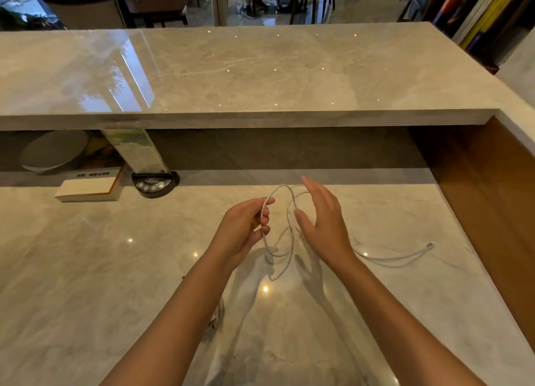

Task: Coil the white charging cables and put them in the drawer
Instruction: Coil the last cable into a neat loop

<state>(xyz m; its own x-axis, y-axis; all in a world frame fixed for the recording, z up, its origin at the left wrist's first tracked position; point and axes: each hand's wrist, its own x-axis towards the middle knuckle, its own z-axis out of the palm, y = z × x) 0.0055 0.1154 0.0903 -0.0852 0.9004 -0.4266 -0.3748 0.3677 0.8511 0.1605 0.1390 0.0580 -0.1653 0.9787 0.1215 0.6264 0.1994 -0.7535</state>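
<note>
A thin white charging cable hangs in loose loops between my two hands above the marble desk. My left hand pinches the loops between thumb and fingers. My right hand is spread flat with fingers apart beside the loops, the cable passing around it; its grip is not clear. The cable's free end trails to the right on the desk, ending in a small plug. A second bundle of white cable shows partly under my left forearm. No drawer is in view.
A raised marble counter runs across the back. Under its ledge sit a book, a dark round button device holding a leaflet, and a grey bowl. A brown wooden wall bounds the right side.
</note>
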